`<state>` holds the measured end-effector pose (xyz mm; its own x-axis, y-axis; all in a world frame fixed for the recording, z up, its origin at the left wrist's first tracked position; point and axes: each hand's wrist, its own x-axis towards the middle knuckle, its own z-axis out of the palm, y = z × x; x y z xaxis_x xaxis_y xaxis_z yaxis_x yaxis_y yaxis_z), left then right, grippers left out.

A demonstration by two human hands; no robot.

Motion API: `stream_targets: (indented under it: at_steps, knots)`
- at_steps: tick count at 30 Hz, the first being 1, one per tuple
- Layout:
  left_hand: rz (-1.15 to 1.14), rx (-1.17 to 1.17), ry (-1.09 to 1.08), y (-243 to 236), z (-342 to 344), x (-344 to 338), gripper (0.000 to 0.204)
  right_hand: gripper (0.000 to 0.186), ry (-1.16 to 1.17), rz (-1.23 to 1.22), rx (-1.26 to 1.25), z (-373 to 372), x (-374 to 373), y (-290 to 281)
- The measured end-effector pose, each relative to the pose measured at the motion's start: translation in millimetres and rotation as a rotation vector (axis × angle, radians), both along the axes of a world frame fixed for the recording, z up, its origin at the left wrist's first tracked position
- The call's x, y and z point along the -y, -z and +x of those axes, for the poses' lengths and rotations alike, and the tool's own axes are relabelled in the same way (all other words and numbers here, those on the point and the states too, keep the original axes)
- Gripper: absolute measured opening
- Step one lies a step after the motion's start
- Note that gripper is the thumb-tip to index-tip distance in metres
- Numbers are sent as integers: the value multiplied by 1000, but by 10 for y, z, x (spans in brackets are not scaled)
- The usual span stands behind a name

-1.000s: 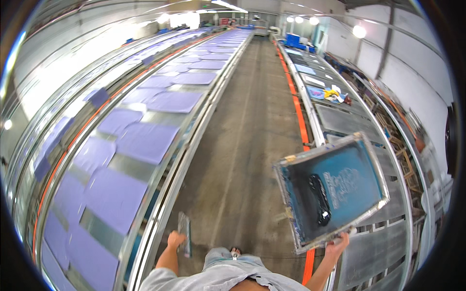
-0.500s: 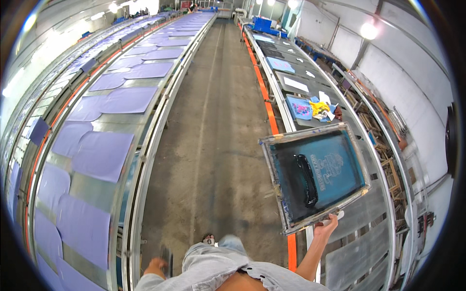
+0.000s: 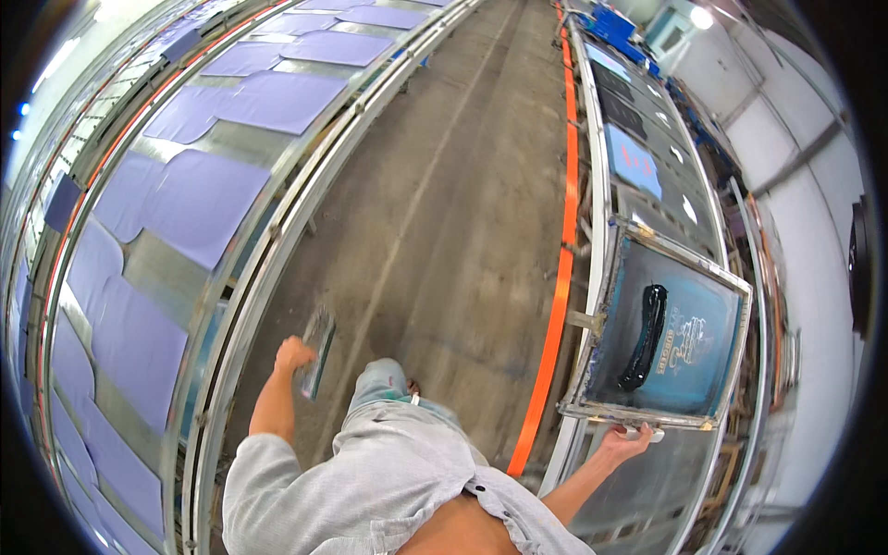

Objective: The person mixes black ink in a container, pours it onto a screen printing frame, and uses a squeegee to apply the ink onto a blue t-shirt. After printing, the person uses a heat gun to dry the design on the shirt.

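My right hand [image 3: 625, 442] grips a pale handle [image 3: 656, 436] on the near edge of a screen-printing frame [image 3: 710, 370], keeping it over the right-hand table. The frame has worn, taped sides and blue mesh with a light printed design. A thick strip of black ink [image 3: 644, 335] lies along the mesh's left part. On my left, over the aisle, my left hand [image 3: 295, 353] is closed round a squeegee [image 3: 320, 357], blurred by motion. Its blade hangs clear of both tables.
Purple cut fabric pieces [image 3: 282, 100] lie in rows on the long left table, edged by a metal rail [image 3: 277, 242]. An orange strip [image 3: 554, 310] runs beside the right table, which carries a light-blue piece [image 3: 633, 159] and dark panels. Blue crates [image 3: 618, 30] stand far right.
The view has turned and tilted. My left hand has swung forward from beside my body with the squeegee. The screen frame has shifted right in view, still in my right hand.
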<state>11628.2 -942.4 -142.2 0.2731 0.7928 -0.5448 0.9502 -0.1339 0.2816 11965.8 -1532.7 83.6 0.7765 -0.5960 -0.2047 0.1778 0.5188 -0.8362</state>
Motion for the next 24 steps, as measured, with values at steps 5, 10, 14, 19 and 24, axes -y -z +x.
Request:
stream_targets:
  at_steps: [5,10,14,19,24]
  knots:
    - [-649,-307,42,963,369,-217,58,24,-226,79,43,2426,-330,571]
    - [64,-408,-242,1360,1763,-594,37,28,-230,8,-10,4432,-1762,1084]
    - [-246,-324,7,1009,4328,-2154,33,31,-213,-71,-36,5689,-2442,831]
    - [121,240,-161,4,7765,-3697,38,35,-233,-32,22,7306,-3020,877]
    - [-512,1098,-303,-687,10508,-4595,33,39,-310,7,174,8606,-3084,1290]
